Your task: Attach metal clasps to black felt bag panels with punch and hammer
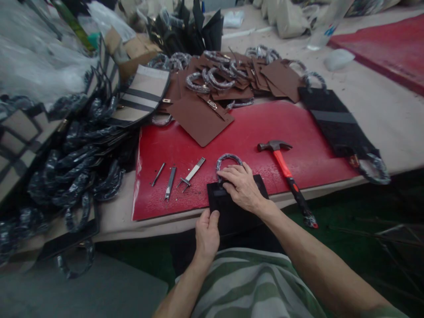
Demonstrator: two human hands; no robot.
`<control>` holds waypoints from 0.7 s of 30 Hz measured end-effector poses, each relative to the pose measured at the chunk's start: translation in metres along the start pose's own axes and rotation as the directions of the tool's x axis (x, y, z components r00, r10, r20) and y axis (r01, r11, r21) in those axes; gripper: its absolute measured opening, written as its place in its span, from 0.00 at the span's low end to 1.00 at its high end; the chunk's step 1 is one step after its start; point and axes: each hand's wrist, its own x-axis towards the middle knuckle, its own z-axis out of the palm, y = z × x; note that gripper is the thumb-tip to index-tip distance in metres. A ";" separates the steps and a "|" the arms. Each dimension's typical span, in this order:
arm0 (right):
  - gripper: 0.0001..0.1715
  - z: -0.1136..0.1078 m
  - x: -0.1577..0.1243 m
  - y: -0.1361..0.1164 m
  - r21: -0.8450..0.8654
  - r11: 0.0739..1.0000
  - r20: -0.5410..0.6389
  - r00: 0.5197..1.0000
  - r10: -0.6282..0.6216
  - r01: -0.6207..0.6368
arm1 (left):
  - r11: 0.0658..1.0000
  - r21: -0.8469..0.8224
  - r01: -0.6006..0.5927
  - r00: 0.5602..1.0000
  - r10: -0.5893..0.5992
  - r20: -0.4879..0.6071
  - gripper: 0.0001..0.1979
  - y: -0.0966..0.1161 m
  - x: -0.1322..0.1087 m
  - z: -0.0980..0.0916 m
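A black panel [232,216] lies over the table's front edge, with a plastic-wrapped ring handle [228,157] at its top. My left hand [208,234] grips the panel's left edge, thumb on top. My right hand [241,186] rests on the panel's top, its fingers bent over the base of the handle; whether they pinch it is hard to tell. Left of the panel, on the red mat [159,150], lie a thin punch [158,174], a flat metal tool [170,183] and a pronged tool [193,173]. To the right is a hammer [283,165] with a red and black grip.
Brown panels [202,119] with wrapped handles are heaped behind the mat. Black wrapped handles [79,154] and striped panels [142,95] crowd the left. A black strap-like piece [334,119] lies at right, near another red sheet [387,48].
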 end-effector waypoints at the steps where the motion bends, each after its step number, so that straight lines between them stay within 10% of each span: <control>1: 0.23 -0.004 0.000 -0.003 -0.018 1.000 0.009 1.000 -0.010 0.010 | 1.000 0.009 -0.005 1.000 0.005 0.009 0.18 0.004 -0.003 -0.002; 9: 0.24 -0.112 0.011 -0.054 -0.170 0.925 0.181 0.934 -0.309 0.339 | 0.914 0.198 -0.355 0.931 0.328 0.159 0.14 0.093 -0.033 -0.057; 14: 0.12 -0.174 0.005 -0.062 0.315 0.948 0.264 0.954 -0.139 0.051 | 0.680 0.420 -0.601 0.796 0.460 0.394 0.16 0.198 -0.036 -0.110; 21: 0.19 -0.118 -0.025 -0.045 0.940 0.330 -0.033 0.936 0.350 -0.091 | -0.040 0.500 -0.865 0.444 0.402 0.801 0.10 0.333 0.032 -0.084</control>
